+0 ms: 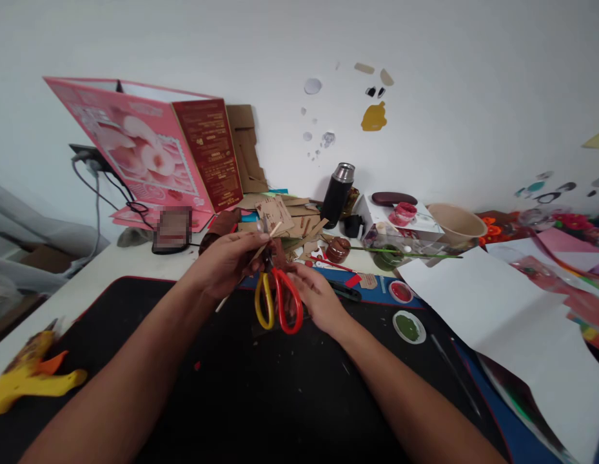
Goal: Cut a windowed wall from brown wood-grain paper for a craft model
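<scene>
Over the black mat [222, 393], my left hand [231, 261] is closed on thin tan strips, whose ends stick out past the fingers. A pair of scissors [282, 303] with one yellow and one red handle loop hangs between my hands, its blades up by the strips. My right hand [311, 290] is beside the red loop, fingers curled. Whether they grip the scissors or a small brown piece [278, 252] near the blades is hard to make out.
Cardboard scraps [299, 225], a black flask [336, 196] and paint jars [338, 249] stand behind the hands. A yellow glue gun [33, 374] lies left. Paint lids [409, 327] and white paper [512, 322] are right. A pink box [154, 148] stands back left.
</scene>
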`<state>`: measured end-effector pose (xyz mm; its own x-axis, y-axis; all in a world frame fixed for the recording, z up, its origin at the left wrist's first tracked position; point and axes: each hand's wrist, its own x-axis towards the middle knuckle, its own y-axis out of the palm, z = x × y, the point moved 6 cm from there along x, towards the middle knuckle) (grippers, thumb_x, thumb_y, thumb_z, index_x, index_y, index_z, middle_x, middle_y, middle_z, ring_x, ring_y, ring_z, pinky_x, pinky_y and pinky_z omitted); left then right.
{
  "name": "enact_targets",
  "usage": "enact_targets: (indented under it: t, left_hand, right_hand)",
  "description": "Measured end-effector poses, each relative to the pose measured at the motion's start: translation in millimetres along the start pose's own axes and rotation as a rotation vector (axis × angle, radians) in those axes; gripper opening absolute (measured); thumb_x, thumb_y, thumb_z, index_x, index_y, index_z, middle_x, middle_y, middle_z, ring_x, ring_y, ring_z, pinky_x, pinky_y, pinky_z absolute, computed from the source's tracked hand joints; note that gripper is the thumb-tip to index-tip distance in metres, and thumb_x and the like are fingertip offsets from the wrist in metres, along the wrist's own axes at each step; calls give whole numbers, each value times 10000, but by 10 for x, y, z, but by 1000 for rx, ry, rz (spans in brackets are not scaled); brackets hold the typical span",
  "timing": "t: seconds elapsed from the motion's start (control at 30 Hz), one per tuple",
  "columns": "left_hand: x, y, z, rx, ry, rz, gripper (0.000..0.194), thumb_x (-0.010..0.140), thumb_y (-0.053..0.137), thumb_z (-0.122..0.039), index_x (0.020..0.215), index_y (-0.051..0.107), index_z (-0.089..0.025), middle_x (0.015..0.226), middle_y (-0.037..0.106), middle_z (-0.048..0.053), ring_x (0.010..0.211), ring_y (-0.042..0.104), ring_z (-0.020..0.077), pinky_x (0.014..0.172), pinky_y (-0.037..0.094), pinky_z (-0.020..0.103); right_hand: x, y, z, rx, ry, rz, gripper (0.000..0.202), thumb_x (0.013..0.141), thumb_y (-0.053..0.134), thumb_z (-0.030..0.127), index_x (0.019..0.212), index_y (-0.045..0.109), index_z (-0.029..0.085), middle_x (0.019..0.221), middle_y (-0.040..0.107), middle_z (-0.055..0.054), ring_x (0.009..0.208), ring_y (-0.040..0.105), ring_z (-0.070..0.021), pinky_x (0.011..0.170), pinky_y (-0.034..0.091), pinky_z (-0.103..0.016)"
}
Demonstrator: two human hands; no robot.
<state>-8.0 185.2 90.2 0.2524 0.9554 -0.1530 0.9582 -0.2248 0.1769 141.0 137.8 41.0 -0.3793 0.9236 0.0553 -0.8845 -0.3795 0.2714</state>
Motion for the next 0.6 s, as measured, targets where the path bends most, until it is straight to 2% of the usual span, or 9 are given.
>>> enact_targets:
  t: [0.1,0.17,0.3,0.4,0.5,0.6]
  left_hand:
    - [131,99,-16,-9,18,3,328,687,836,-450,698,686,-158,556,561,-13,458,449,79,422,317,206]
    - [183,156,-4,-9,28,1,329,686,832,-454,702,682,-162,558,564,-15,452,438,74,417,292,202]
    - [212,320,81,26,13,32,357,680,827,-493,736,712,-160,527,534,-25,448,436,88,411,280,213]
    - [237,405,145,72,-3,64,395,673,827,-525,764,736,-151,506,517,-29,434,416,99,410,286,232]
    - [294,293,111,116,56,12,384,660,845,-514,778,734,-166,566,559,-28,482,448,96,448,313,226]
    - [320,5,14,191,135,-107,365,712,820,-523,837,737,-190,641,611,-33,523,466,95,470,291,222]
  right_hand:
    - [-31,-19,-24,98,14,21,418,835,803,603,1004,644,255,873,679,-2,742,674,-172,620,551,-282]
    - [-62,-38,-74,130,50,26,438,836,813,586,1067,628,264,923,699,-13,764,704,-190,597,568,-287]
    - [-102,-71,-144,155,58,49,513,850,798,595,1171,574,263,935,722,-15,599,689,-165,454,525,-255]
    - [-109,-93,-145,155,52,96,511,868,781,593,1167,557,244,839,724,1,478,642,-146,378,453,-227]
    - [-98,-201,-100,136,33,58,439,928,698,611,1046,600,200,620,657,19,403,577,-127,336,323,-187]
    - [-78,-354,-28,173,0,-44,467,931,661,646,1032,631,191,584,626,25,358,497,-94,321,239,-181]
